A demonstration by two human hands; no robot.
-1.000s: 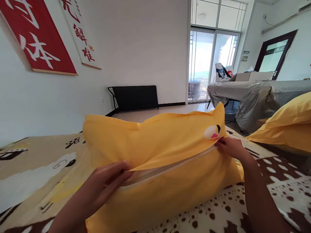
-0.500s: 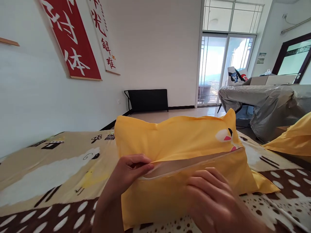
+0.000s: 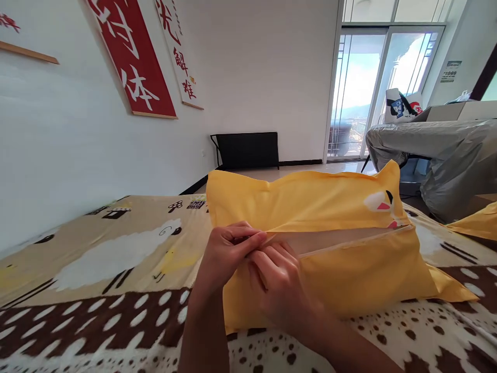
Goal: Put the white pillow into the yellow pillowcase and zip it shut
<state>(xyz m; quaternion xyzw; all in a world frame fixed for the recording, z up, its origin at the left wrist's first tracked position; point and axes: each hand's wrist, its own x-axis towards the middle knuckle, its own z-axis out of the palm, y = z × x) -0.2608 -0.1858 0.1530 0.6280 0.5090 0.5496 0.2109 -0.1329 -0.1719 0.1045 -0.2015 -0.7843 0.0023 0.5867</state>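
Note:
A yellow pillowcase [image 3: 310, 202] with a pillow inside stands on its long side in front of me, a printed face at its right end. Along its middle runs a gaping slit that shows the pale pillow [image 3: 330, 240]. My left hand [image 3: 235, 248] pinches the fabric edge at the slit's left end, thumb on top. Close against it, my right hand [image 3: 277, 280] has its fingers curled onto the lower edge of the slit. What exactly lies between the right fingertips is hidden.
Beneath everything lies a patterned blanket [image 3: 128, 254] with sheep and brown dotted bands. Another yellow cloth item [image 3: 479, 220] is at the right edge. Farther off are a folded black frame [image 3: 246, 150], a plastic-covered table [image 3: 438, 137] and a sliding glass door [image 3: 357, 98].
My right hand has moved left and up from the pillowcase's front to the slit beside my left hand, and its fingers have closed there. The view has shifted slightly left.

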